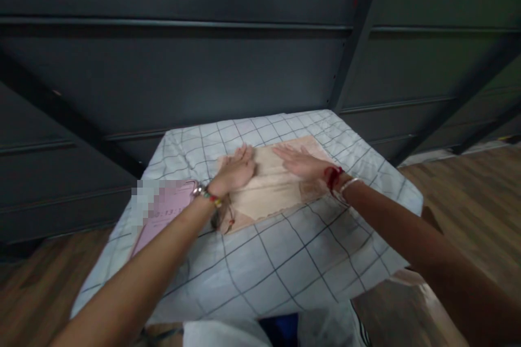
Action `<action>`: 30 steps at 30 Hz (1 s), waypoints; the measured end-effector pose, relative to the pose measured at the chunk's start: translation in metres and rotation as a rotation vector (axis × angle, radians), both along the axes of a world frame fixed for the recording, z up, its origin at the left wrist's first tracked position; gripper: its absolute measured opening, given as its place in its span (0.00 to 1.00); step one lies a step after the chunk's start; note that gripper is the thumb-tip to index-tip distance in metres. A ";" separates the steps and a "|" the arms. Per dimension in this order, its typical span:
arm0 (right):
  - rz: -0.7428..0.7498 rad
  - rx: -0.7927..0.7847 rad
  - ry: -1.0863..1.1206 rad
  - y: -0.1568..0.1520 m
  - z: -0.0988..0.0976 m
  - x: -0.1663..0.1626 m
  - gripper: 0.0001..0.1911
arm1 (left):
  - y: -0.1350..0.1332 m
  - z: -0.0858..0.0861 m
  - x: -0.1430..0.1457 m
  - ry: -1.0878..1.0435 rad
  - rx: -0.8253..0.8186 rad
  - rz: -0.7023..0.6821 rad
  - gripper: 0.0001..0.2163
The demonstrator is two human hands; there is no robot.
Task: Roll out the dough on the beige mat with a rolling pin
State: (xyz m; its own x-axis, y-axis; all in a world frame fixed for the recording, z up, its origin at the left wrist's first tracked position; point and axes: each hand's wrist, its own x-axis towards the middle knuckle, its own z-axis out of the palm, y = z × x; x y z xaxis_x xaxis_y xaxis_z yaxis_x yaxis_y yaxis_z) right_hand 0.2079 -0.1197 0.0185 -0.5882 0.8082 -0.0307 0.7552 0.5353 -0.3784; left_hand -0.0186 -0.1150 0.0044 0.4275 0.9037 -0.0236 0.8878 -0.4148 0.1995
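A beige folded cloth [271,187] lies flat on a small table covered with a white checked sheet [285,260]. My left hand [237,168] rests palm down on the cloth's left part, fingers stretched out together. My right hand [299,161] lies flat on its right part, fingers pointing left. Both hands hold nothing. Bead bracelets circle my left wrist; a red thread and a silver bangle circle my right.
A pink phone [165,211] lies on the sheet left of the cloth, under my left forearm. A dark panelled wall [244,76] stands right behind the table. Wooden floor [468,195] shows on both sides. A brown box [402,309] sits low at the right.
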 end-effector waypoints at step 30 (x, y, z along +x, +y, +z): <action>-0.039 0.036 -0.026 -0.003 -0.007 0.003 0.31 | -0.012 0.012 0.019 0.057 -0.071 0.135 0.28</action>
